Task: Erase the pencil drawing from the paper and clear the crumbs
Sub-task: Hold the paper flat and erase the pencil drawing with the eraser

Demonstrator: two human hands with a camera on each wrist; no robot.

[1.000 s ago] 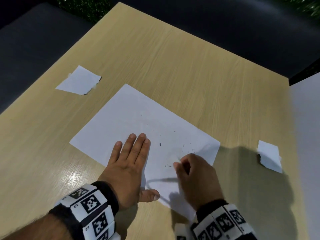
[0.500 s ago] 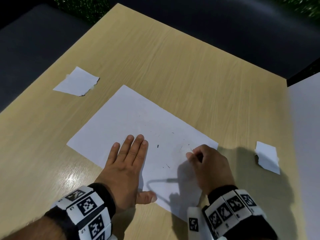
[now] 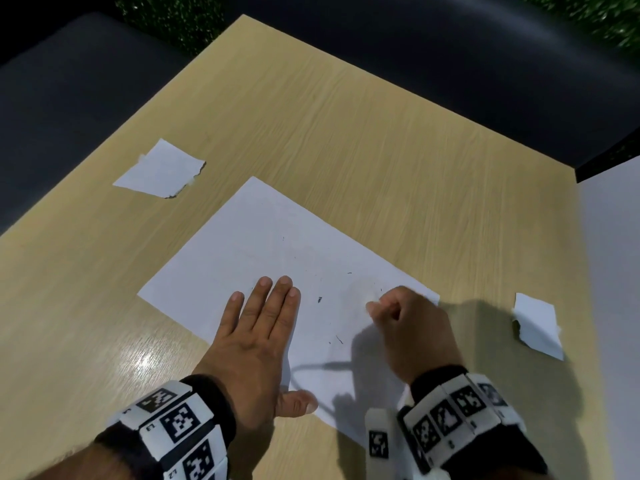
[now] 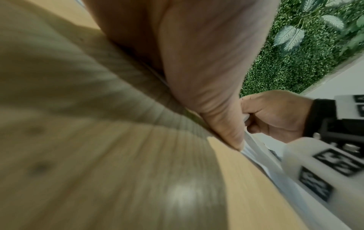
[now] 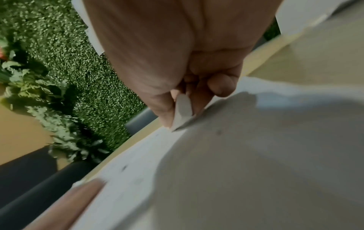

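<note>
Head view: a white paper (image 3: 263, 258) lies flat on a light wooden table (image 3: 346, 116), set at an angle. The left hand (image 3: 256, 337) rests palm down on the paper's near-left part, fingers straight and close together, thumb spread out over the near edge onto the table. The right hand (image 3: 412, 330) sits over the paper's right corner, fingers curled inward in a pinch. Dark crumbs (image 3: 319, 299) are scattered on the paper between the two hands. A torn scrap (image 3: 162, 171) lies on the table well beyond the paper's left corner; a second scrap (image 3: 536, 323) lies right of the paper.

Left wrist view: the left hand (image 4: 197, 62) lies flat, its thumb tip at the paper's edge (image 4: 254, 149). The right hand (image 4: 275, 115) pinches a small white eraser (image 4: 246, 117).

Right wrist view: the thumb and fingers of the right hand (image 5: 177, 54) are clamped on the eraser (image 5: 182, 112), whose lower tip touches the paper (image 5: 256, 155). Picture blurred.
</note>
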